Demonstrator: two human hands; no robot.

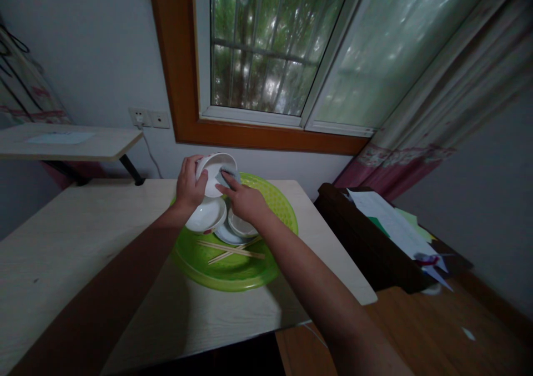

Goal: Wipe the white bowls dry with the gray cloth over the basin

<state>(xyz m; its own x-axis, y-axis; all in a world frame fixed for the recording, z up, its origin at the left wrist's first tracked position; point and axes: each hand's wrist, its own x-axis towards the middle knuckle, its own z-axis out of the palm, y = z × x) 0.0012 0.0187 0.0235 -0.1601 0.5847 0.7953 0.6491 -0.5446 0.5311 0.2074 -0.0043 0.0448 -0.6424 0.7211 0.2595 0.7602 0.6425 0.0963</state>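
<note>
My left hand [191, 183] grips the side of a white bowl [211, 171], tilted with its inside toward me. Inside that bowl, my right hand [242, 198] presses a greyish cloth [227, 176] against the wall with its fingers. Below them a green round tray [233, 282] lies on the table. On it stand a second white bowl [205, 215] at left and a smaller white bowl [240, 226], partly hidden by my right hand, on a pale plate [227, 235]. Several wooden chopsticks [231, 249] lie crossed at the tray's front.
The pale wooden table [137, 287] carries a raised shelf [70, 141] at left. A window [283, 48] and wall socket [149, 118] are behind. To the right, papers [387, 220] lie on a dark brown cabinet [366, 248] beside the curtain [416, 120].
</note>
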